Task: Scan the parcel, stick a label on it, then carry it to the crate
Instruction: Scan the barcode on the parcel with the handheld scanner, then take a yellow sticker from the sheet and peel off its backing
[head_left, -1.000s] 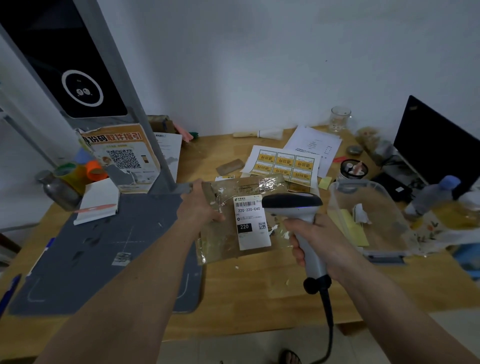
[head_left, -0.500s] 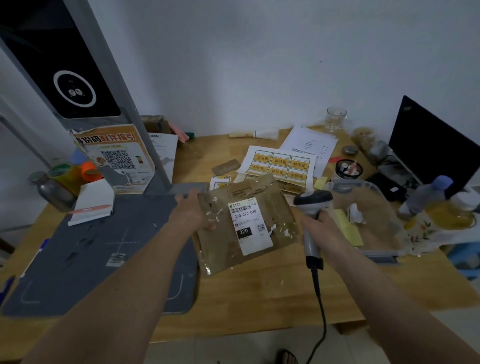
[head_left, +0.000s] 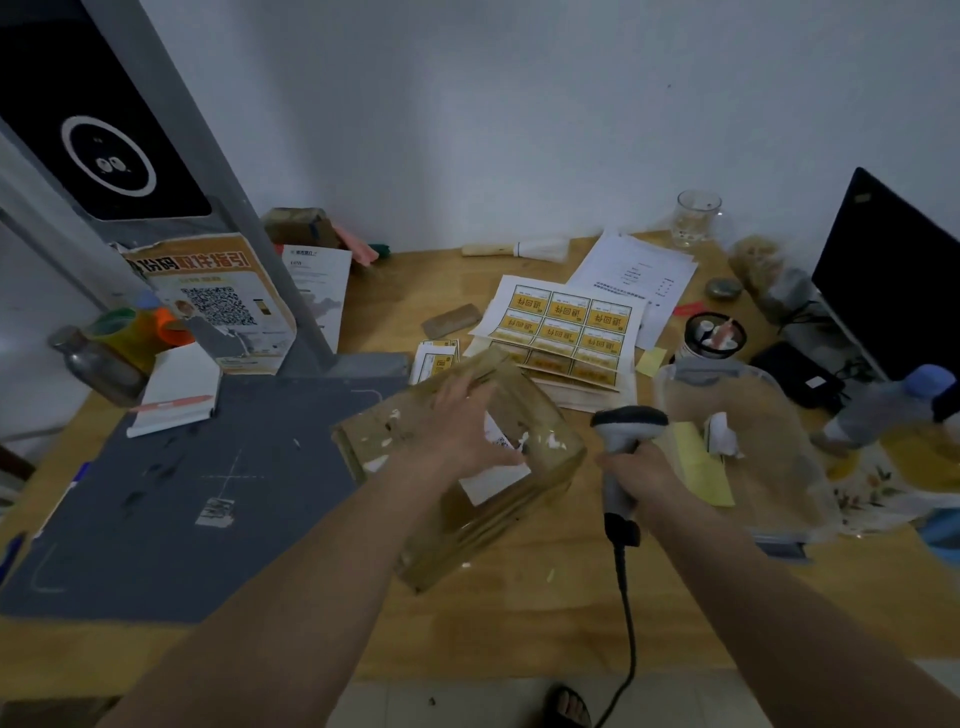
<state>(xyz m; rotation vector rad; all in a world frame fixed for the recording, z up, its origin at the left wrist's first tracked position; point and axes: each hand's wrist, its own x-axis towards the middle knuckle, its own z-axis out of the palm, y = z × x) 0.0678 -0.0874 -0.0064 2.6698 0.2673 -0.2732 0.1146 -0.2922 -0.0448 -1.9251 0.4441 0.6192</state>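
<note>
My left hand (head_left: 462, 431) lies spread, palm down, on the flat brown plastic-wrapped parcel (head_left: 462, 467), fingers open and pressing rather than wrapped around anything; I cannot tell whether the thumb hooks the near edge. My right hand (head_left: 636, 470) is closed around the grip of the grey handheld barcode scanner (head_left: 621, 441), head tipped toward the parcel, black cable trailing off the near edge of the wooden desk (head_left: 519, 613).

The parcel sits mid-desk, its left corner overlapping the dark grey mat (head_left: 208, 493), and looks blurred. My left hand covers most of the white shipping label (head_left: 496, 480), so a scan from here would likely misfire. The slick wrap could also slide under a flat palm.

Just beyond the parcel lies the white sheet of yellow stickers (head_left: 566, 325); peeling one takes a free hand, so the scanner must go down first. To the right, the clear plastic tub (head_left: 748, 447) stands near the scanner, and a careless swing could knock it. No crate that I can identify is in view.
</note>
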